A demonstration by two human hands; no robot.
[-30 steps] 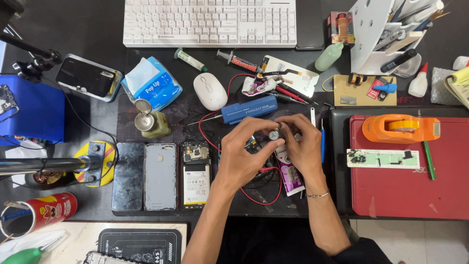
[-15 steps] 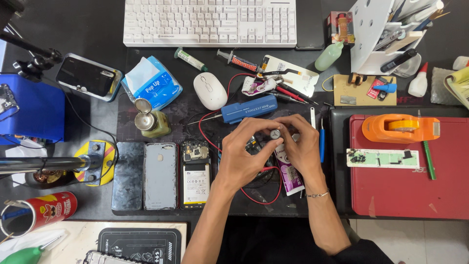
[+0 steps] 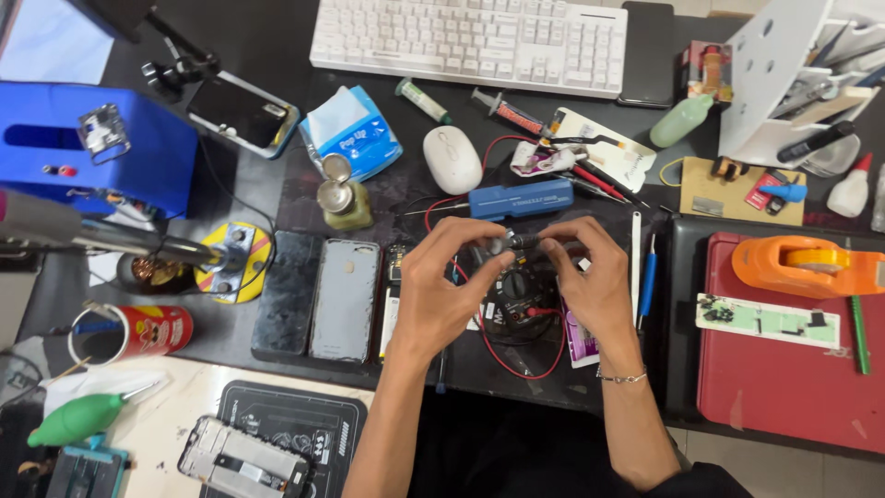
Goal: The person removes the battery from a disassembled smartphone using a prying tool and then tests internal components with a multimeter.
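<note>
I have both hands over the middle of the dark mat, with the white mouse (image 3: 452, 159) at eleven o'clock and the blue tool (image 3: 521, 199) at twelve. My left hand (image 3: 441, 293) and right hand (image 3: 590, 281) pinch the two ends of a small dark cylindrical part (image 3: 510, 243), fingertips closed on it, above a multimeter (image 3: 516, 295) with red leads. I judge it light, stiff, a little slick and easily dropped; grip it at the ends, gently.

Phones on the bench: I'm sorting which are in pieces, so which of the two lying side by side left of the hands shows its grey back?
The grey-backed phone, the right one of the pair and nearer the left hand. Its neighbour, the dark phone, shows only a dull black surface.
</note>
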